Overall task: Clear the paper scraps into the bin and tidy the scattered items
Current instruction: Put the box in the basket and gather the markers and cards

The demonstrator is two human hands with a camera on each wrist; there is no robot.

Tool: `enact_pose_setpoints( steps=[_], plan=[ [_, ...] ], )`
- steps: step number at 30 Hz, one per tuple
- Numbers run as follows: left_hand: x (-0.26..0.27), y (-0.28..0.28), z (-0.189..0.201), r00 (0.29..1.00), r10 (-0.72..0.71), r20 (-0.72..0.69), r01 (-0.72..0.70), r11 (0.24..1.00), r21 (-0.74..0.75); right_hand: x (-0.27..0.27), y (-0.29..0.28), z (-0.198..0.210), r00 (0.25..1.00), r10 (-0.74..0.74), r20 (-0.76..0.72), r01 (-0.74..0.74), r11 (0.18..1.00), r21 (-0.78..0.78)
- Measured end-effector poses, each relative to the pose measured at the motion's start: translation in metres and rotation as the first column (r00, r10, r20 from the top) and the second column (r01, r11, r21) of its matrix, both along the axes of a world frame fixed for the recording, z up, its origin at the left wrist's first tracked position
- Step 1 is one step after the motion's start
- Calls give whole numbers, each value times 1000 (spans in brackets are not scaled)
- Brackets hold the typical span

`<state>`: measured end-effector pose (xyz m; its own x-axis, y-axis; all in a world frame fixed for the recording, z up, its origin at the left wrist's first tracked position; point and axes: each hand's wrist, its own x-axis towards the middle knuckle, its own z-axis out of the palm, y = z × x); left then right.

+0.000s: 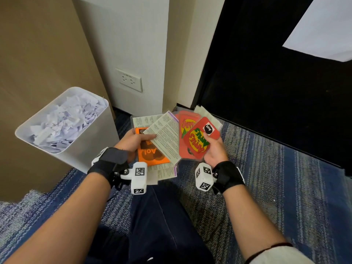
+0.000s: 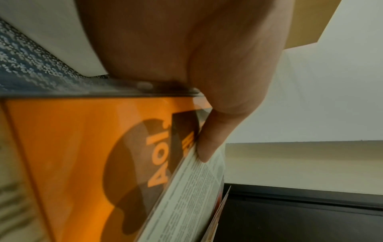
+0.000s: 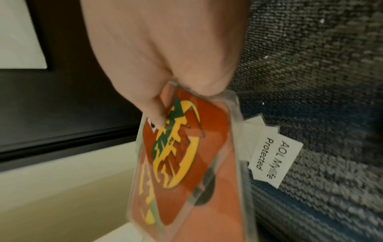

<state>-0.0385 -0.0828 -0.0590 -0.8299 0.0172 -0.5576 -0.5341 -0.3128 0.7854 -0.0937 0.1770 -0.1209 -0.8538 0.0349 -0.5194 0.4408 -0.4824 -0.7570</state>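
Both hands clutch a fan of printed items just above the person's lap. Left hand (image 1: 136, 141) pinches an orange booklet (image 1: 150, 155) and a white text leaflet (image 1: 167, 138), thumb lying across the top and fingers hidden beneath; the left wrist view shows the thumb (image 2: 209, 144) pressed on the leaflet's edge where it overlaps the orange cover. Right hand (image 1: 214, 149) pinches 2 red cards (image 1: 198, 141) in clear sleeves, thumb on the upper card's green and yellow logo, the other fingers curled under. In the right wrist view a small white label (image 3: 273, 160) reading "AOL Mylife Protected" pokes out behind the sleeves, over the carpet (image 3: 321, 81).

Past the left hand, a white bin (image 1: 91, 147) stands on the blue-grey striped carpet, well filled with torn white paper scraps (image 1: 64, 122). Behind it rises a tan panel (image 1: 38, 54). Farther back, a wall socket (image 1: 129, 80) sits low on the white wall, with a dark door (image 1: 257, 73) to the right.
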Motion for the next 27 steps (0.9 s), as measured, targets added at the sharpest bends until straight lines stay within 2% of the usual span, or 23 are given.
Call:
enact_pose_setpoints(
  steps=[4, 7, 11, 13, 16, 19, 21, 25, 27],
  plan=[
    [-1, -3, -5, 999, 50, 11, -51, 998, 33, -4, 17, 1, 987, -158, 19, 159, 987, -3],
    [-3, -13, -8, 995, 99, 26, -100, 993, 65, -6, 43, 5, 986, -167, 2, 167, 986, -16],
    [-6, -19, -8, 994, 95, 56, -98, 994, 47, -13, 57, 25, 984, -86, -159, 85, 996, -13],
    [-7, -13, -4, 996, 74, 54, -77, 995, 59, -16, 51, 37, 976, 42, -215, -33, 998, 45],
    [-9, 3, 1, 998, 33, 54, -39, 994, 104, -17, 29, 44, 953, 230, -196, -196, 964, 180],
    [-10, 20, 4, 998, 30, 47, -36, 990, 133, -17, 1, 43, 915, 374, -152, -296, 878, 375],
    [-12, 26, 2, 997, 61, 53, -69, 983, 168, -19, -12, 37, 924, 361, -128, -275, 857, 435],
    [-15, 31, -9, 988, 131, 88, -147, 967, 210, -21, -21, 26, 950, 302, -78, -249, 885, 392],
    [-16, 36, -14, 990, 130, 59, -139, 970, 199, -21, -26, 20, 959, 278, -59, -237, 897, 374]
  ],
)
